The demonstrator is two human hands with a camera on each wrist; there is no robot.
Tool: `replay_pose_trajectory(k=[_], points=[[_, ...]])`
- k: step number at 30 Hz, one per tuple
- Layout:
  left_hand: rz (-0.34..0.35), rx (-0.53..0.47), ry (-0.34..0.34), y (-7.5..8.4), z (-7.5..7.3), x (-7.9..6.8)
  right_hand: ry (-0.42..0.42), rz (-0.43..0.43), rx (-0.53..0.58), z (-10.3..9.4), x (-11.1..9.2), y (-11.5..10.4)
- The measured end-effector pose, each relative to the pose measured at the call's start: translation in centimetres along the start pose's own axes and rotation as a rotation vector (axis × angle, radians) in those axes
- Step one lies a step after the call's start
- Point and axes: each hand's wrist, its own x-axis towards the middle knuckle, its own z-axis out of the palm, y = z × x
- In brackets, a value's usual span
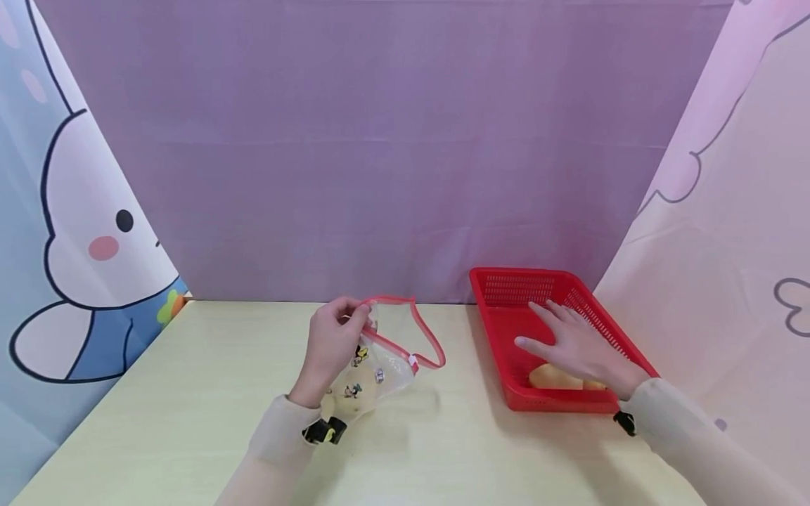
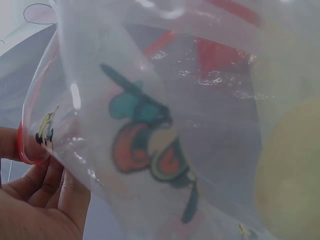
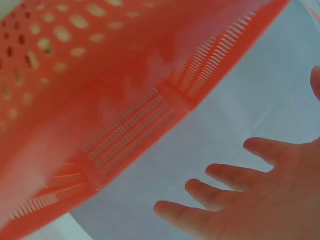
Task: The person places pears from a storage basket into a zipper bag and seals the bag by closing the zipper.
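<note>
My left hand (image 1: 335, 341) pinches the red-edged rim of a clear zip bag (image 1: 394, 371) printed with small cartoon figures. The bag's mouth gapes toward the right, with a slider on its zip edge. Inside it, a pale yellow rounded thing (image 2: 292, 172) shows through the plastic in the left wrist view. Over the red basket (image 1: 506, 334), my right hand (image 1: 579, 344) is spread, fingers apart and holding nothing. Below that hand, yellowish potato-like lumps (image 1: 553, 378) lie at the basket's near end, partly hidden by the hand and wrist.
Both bag and basket are on a pale yellow table (image 1: 209, 393). Behind it hangs a purple cloth (image 1: 392, 154). Cartoon-printed sheets close off the left (image 1: 95, 232) and right (image 1: 728, 281) sides. The basket has slotted, raised walls (image 3: 135, 125).
</note>
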Motion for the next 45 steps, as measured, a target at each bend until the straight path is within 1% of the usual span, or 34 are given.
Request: replay_pose_trajectory(k=[5,10,17,25,29,34,42,45], points=[[0.008,0.002,0.005,0.0,0.0,0.0,-0.008,0.035,0.02,0.7,0.0,0.8],[0.003,0.007,0.006,0.0,0.0,-0.1,-0.054,0.057,0.042,1.3,0.0,1.3],[0.0,0.018,0.008,0.1,0.0,-0.1,-0.102,0.084,0.029,2.1,0.0,2.1],[0.001,0.022,0.008,0.1,0.0,-0.2,-0.208,0.129,0.041,2.6,0.1,3.0],[-0.002,0.026,0.007,0.0,0.0,-0.2,-0.272,0.136,0.053,2.7,0.3,3.2],[-0.005,0.022,0.01,0.0,0.0,-0.2,-0.344,0.134,0.06,2.9,0.8,3.4],[-0.007,0.019,0.003,0.0,0.0,-0.3,-0.423,0.111,0.068,2.9,1.7,3.6],[-0.011,0.015,-0.002,-0.1,0.1,-0.3,-0.456,0.123,0.075,3.0,1.9,3.8]])
